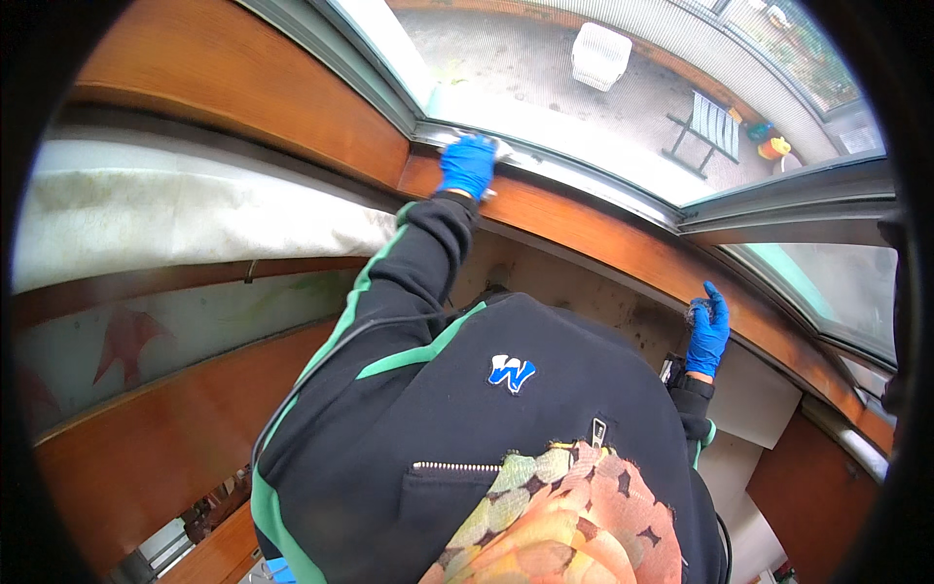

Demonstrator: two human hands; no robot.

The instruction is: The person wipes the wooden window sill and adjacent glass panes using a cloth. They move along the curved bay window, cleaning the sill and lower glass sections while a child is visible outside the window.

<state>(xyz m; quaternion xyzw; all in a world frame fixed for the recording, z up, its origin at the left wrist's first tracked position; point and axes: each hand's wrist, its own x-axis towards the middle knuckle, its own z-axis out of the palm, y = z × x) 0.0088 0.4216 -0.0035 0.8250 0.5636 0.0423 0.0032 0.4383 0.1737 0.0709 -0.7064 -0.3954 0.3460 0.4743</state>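
Note:
My left hand [467,166], in a blue glove, presses a crumpled white cloth [503,150] onto the metal lower rail [584,179] of the window frame, close to its left corner. Bits of the cloth stick out on both sides of the palm. Over by the inner edge of the wooden sill [584,223], my right hand [708,332] wears a matching blue glove. Its fingers are curled around a grey, wiry scouring pad [698,312], most of which is hidden, with a finger pointing up. Glass [540,128] rises just beyond the rail.
A pale curtain [197,197] hangs at the left beside wooden panelling [241,80]. To the right, a second window pane [832,285] stands at an angle. Outside the glass are a white plastic basket [601,55] and a folding stool [711,128]. A black cable [314,372] runs along my left sleeve.

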